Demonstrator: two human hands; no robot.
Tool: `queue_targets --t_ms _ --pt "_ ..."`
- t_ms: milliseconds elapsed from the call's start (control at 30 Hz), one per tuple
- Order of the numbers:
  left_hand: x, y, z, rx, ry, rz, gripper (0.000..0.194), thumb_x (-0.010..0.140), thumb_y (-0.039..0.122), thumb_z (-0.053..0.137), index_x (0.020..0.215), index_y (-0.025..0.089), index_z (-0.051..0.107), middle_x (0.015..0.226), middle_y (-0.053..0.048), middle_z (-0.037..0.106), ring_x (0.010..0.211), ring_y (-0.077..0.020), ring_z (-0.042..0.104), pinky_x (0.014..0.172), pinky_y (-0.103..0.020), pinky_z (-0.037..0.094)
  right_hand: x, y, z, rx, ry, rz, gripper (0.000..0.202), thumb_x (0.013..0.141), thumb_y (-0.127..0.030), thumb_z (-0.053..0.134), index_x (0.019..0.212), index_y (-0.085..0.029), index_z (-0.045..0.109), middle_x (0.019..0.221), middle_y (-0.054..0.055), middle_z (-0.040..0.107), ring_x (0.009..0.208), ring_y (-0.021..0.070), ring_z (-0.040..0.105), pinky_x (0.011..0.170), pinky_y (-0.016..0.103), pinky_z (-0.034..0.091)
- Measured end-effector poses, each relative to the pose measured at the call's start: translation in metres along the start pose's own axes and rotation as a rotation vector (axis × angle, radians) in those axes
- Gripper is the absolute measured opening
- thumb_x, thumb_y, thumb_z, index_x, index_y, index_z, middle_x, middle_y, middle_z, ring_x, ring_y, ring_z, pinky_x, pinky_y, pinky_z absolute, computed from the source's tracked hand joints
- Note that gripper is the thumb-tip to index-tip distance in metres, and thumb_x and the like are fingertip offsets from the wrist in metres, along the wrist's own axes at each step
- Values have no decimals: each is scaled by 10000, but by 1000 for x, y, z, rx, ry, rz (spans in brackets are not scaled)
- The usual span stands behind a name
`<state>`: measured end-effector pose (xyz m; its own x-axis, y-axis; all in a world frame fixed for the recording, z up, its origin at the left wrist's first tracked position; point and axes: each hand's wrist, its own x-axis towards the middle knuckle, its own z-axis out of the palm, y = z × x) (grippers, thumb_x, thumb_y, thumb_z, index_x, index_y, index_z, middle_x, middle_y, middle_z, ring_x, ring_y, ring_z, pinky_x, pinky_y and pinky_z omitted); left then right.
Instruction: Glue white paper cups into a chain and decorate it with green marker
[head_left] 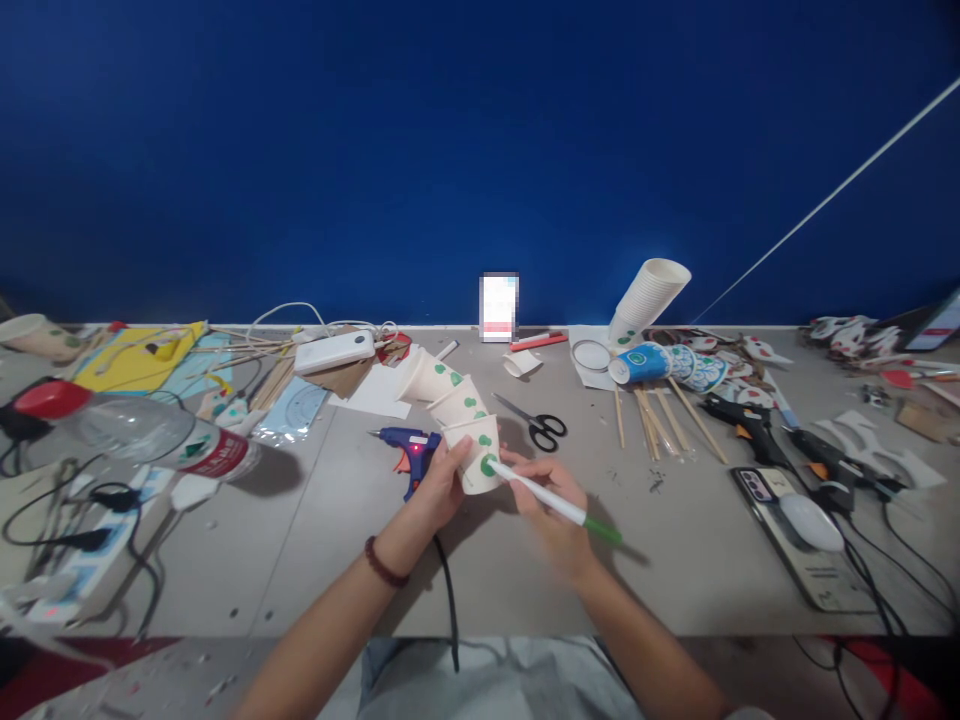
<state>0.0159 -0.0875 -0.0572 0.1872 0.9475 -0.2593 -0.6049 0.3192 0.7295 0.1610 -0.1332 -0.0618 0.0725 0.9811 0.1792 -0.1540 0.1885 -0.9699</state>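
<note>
Three white paper cups with green dots [459,404] are joined in a curved chain above the middle of the table. My left hand [444,485] is closed around the lowest cup of the chain. In my right hand [551,500] is a white marker with a green end [555,500], its tip touching a green dot on that same cup. Behind my left hand a blue glue gun [409,455] lies on the table. Black scissors [544,428] rest to the right of the cups.
At the left lie a red-capped bottle [172,430], a power strip [112,550] and a white power bank [334,350]. Stacked cups [649,300], a blue cup chain [667,365], sticks, black glue guns and a phone [802,540] are at the right. A lit screen [499,307] stands behind.
</note>
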Motion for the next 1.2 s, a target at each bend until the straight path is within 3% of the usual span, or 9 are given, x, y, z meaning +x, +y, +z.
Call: queue_targets --t_ms 200,400,633,967,1200 --pt "0 0 1 -9 3 -7 559 622 482 829 1012 100 710 966 -119 742 841 -234 689 774 -336 547 1 -1 0 -10 15 3 76 816 -296 698 822 -252 636 933 61 775 1102 277 692 994 489 528" --pt "-1 0 2 -4 10 -8 567 621 484 827 1024 109 692 944 -114 742 798 -223 692 730 -331 559 1 2 -1 17 -24 8 63 809 -271 700 824 -261 640 1044 89 763 1124 273 680 948 446 555" --pt "-1 1 2 1 28 -13 598 617 483 826 1052 108 660 937 -117 737 804 -231 695 695 -325 560 3 -3 0 -2 -18 -31 72 794 -236 688 769 -238 621 812 39 743 1072 266 707 931 419 563" --pt "-2 3 4 -17 6 -22 580 638 471 811 1058 104 650 938 -119 730 764 -222 688 645 -322 555 1 -2 -1 -1 -45 52 110 795 -277 688 759 -239 592 905 76 760 1123 286 679 861 403 583" --pt "-1 4 5 -31 18 -34 604 612 478 829 1053 106 652 936 -113 729 778 -220 683 653 -319 560 1 2 -5 11 -66 37 91 811 -243 679 778 -234 595 939 77 756 1150 290 663 923 441 552"
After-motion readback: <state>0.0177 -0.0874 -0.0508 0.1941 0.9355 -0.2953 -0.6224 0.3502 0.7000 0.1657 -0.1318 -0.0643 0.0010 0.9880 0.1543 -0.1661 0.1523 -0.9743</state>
